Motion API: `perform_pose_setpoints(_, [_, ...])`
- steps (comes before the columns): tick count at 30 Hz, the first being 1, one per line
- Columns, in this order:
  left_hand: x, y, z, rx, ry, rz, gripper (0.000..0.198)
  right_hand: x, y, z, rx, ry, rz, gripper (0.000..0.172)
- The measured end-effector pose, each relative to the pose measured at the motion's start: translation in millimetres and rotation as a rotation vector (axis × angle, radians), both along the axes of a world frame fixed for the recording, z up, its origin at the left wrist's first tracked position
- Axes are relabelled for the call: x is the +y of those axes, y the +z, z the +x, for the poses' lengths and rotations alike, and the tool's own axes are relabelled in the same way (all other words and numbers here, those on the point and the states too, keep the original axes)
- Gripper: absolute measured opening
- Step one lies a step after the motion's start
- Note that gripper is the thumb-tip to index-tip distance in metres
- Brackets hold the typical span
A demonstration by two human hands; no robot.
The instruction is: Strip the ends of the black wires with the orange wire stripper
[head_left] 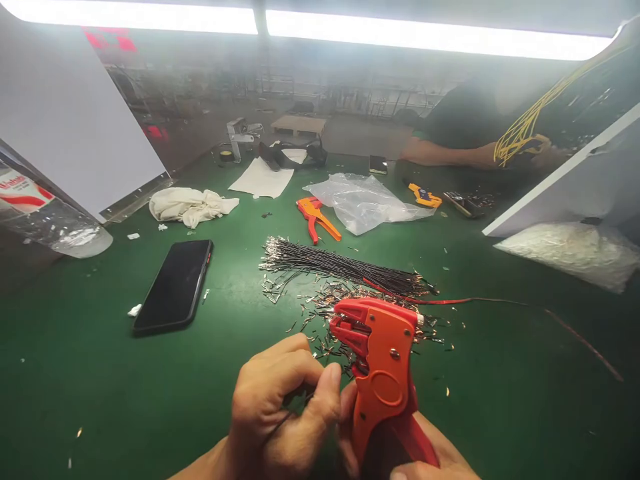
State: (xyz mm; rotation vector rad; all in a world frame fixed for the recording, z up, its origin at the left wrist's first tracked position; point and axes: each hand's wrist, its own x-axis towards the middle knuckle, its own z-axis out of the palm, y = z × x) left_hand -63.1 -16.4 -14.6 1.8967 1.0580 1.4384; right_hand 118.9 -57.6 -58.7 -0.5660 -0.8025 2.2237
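My right hand point(430, 453) grips the handle of a red and orange wire stripper point(385, 360), its jaws facing left and looking slightly parted. Beside it, my left hand point(287, 407) is closed with thumb and finger pinched together. A thin dark wire point(280, 427) runs through that fist; its tip is hidden by the fingers. Just beyond the tool lies a bundle of black wires point(340, 263) with metal terminals at the left end. Cut scraps of wire and bits of insulation point(325, 343) are scattered under the stripper's head. A red strip point(450, 302) stretches out to the right.
A phone point(175, 287) and a white cloth point(193, 207) lie left. Farther back are an orange tool point(317, 219), a plastic bag point(367, 200) and paper point(263, 178). A bottle point(55, 213) is at far left. Across the table, another person's hand point(543, 157) holds yellow wires point(520, 137).
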Motion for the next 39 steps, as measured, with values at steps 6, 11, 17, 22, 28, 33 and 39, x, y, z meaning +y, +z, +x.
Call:
perform_pose_setpoints(6, [-2,-1.6,0,-0.004,-0.026,-0.054,0.026,2,15.2,-4,-0.143,0.02,0.032,0.049])
perform_pose_setpoints(11, [-4,-3.9,10,-0.108,0.035,0.016,0.027,5,16.3,-5,-0.138,0.072,0.088,0.047])
perform_pose_setpoints(17, [-3,-6.5,9,-0.06,-0.028,0.092,0.025,1,8.9,-3,-0.128,0.031,0.065,0.044])
perform_pose_setpoints(22, [-3,-8.8,6,-0.017,-0.043,0.112,0.025,-1,12.7,0,-0.154,0.015,0.025,0.045])
perform_pose_setpoints(28, [-3,-3.6,9,0.037,-0.03,0.094,0.026,-2,17.2,1,-0.128,-0.01,-0.067,0.044])
perform_pose_setpoints(33, [-6,-1.4,8,0.043,-0.027,0.066,0.026,-2,17.8,0,-0.133,-0.024,-0.086,0.045])
perform_pose_setpoints(39, [-6,-7.7,11,-0.039,0.017,0.039,0.028,-1,20.9,1,-0.196,0.0,-0.026,0.047])
